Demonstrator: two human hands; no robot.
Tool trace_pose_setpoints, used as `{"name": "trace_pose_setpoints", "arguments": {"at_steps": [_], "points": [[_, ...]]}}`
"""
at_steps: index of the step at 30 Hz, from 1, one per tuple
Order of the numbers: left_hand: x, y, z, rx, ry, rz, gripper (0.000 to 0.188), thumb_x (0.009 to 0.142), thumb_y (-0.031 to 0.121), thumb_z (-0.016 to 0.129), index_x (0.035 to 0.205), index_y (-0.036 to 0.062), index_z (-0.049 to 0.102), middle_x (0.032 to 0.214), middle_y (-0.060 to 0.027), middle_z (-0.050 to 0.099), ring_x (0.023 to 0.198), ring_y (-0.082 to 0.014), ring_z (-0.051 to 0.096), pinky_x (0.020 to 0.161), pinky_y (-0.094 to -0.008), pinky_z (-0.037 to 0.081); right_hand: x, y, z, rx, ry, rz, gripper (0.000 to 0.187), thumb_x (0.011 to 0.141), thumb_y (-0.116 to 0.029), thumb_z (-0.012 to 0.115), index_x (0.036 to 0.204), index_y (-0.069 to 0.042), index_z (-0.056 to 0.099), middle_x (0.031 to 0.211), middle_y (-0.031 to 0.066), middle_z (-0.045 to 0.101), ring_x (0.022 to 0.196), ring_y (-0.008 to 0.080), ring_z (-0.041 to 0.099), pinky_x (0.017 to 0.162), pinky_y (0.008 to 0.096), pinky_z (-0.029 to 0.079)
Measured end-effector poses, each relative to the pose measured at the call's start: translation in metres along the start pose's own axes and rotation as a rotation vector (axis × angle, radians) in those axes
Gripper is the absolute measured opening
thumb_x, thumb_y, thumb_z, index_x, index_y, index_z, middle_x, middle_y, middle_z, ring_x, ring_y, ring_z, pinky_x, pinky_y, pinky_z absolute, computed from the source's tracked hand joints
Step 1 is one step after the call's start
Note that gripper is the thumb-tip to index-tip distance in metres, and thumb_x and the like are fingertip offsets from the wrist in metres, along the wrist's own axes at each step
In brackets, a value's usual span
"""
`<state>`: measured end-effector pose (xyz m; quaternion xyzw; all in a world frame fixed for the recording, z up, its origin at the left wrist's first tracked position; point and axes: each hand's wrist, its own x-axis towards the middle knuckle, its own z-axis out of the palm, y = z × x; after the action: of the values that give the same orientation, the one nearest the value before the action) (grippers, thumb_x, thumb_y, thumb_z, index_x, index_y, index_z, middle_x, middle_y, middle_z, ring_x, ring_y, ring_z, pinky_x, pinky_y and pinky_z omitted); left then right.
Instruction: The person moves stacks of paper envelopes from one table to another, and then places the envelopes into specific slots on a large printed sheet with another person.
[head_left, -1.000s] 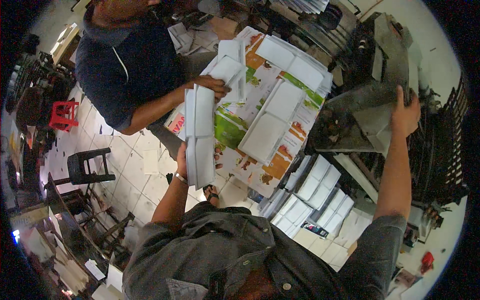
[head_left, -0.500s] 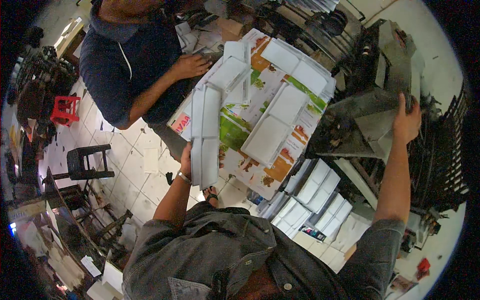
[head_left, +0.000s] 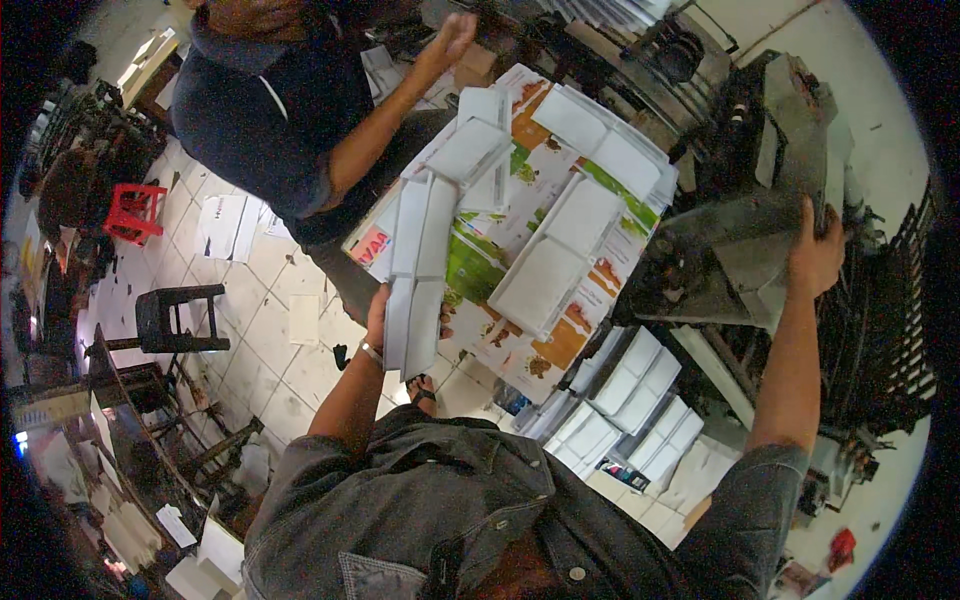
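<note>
My left hand (head_left: 377, 318) is closed round the near end of a long stack of white folded paper pieces (head_left: 412, 325). Its fingertips show at the stack's right side, and the stack's far end overlaps the printed cardboard sheet (head_left: 482, 265). More white stacks lie on that sheet, one in the middle (head_left: 560, 255) and one at the far right (head_left: 600, 140). My right hand (head_left: 818, 255) is out to the right, its fingers curled over the edge of a dark grey metal machine (head_left: 745, 225). Part of those fingers is hidden by the metal.
A co-worker (head_left: 270, 120) sits across at the far left, one hand (head_left: 455, 38) raised beyond the sheet. Below the sheet's right side stand further white stacks (head_left: 635, 375). A black stool (head_left: 180, 320) and a red stool (head_left: 135, 212) stand on the tiled floor.
The co-worker's hand has lifted off the white stacks and moved away, up and to the right. My two hands keep their places, and the view has shifted slightly.
</note>
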<state>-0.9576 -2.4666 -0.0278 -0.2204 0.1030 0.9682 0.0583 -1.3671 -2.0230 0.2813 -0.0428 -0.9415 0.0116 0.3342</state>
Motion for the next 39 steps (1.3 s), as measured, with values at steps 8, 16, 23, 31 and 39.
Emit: {"name": "trace_pose_setpoints", "arguments": {"at_steps": [8, 16, 23, 31, 39], "points": [[-0.002, 0.002, 0.034, 0.205, 0.23, 0.049, 0.095, 0.085, 0.077, 0.028, 0.141, 0.0018, 0.044, 0.119, -0.0292, 0.059, 0.102, -0.0432, 0.062, 0.095, -0.0622, 0.046, -0.001, 0.002, 0.002, 0.012, 0.025, -0.021, 0.074, 0.086, -0.075, 0.044, 0.137, -0.022, 0.054, 0.139, 0.0105, 0.054, 0.129, 0.0333, 0.047, 0.103, 0.05, 0.04], [-0.003, 0.0, 0.027, 0.213, 0.196, 0.071, 0.094, 0.087, 0.076, 0.026, 0.142, 0.0023, 0.043, 0.119, -0.0289, 0.059, 0.104, -0.0446, 0.061, 0.094, -0.063, 0.047, 0.0, 0.004, 0.005, 0.042, 0.045, -0.03, 0.075, 0.085, -0.076, 0.046, 0.137, -0.022, 0.054, 0.138, 0.0113, 0.054, 0.129, 0.0331, 0.047, 0.103, 0.0495, 0.039], [-0.002, 0.001, 0.025, 0.162, 0.141, 0.045, 0.093, 0.086, 0.075, 0.029, 0.141, 0.0017, 0.043, 0.118, -0.0287, 0.059, 0.104, -0.0449, 0.061, 0.094, -0.0647, 0.047, -0.002, 0.002, 0.001, 0.048, 0.057, -0.034, 0.073, 0.085, -0.073, 0.049, 0.136, -0.022, 0.055, 0.134, 0.0123, 0.057, 0.126, 0.0331, 0.05, 0.102, 0.0483, 0.04], [0.0, 0.001, 0.004, -0.007, 0.033, -0.003, 0.092, 0.086, 0.075, 0.031, 0.142, 0.0032, 0.042, 0.123, -0.0278, 0.057, 0.107, -0.0453, 0.06, 0.095, -0.0654, 0.045, -0.004, -0.006, -0.002, 0.018, 0.058, -0.032, 0.073, 0.085, -0.073, 0.049, 0.136, -0.021, 0.055, 0.133, 0.0126, 0.058, 0.125, 0.0337, 0.051, 0.102, 0.0492, 0.04], [-0.006, -0.002, 0.008, 0.061, -0.047, 0.031, 0.088, 0.088, 0.068, 0.033, 0.149, 0.0048, 0.033, 0.139, -0.027, 0.047, 0.119, -0.0507, 0.052, 0.098, -0.069, 0.041, -0.008, -0.005, -0.002, -0.002, 0.094, -0.053, 0.073, 0.085, -0.072, 0.051, 0.133, -0.017, 0.057, 0.131, 0.0122, 0.06, 0.121, 0.0327, 0.055, 0.097, 0.0494, 0.045]]}}
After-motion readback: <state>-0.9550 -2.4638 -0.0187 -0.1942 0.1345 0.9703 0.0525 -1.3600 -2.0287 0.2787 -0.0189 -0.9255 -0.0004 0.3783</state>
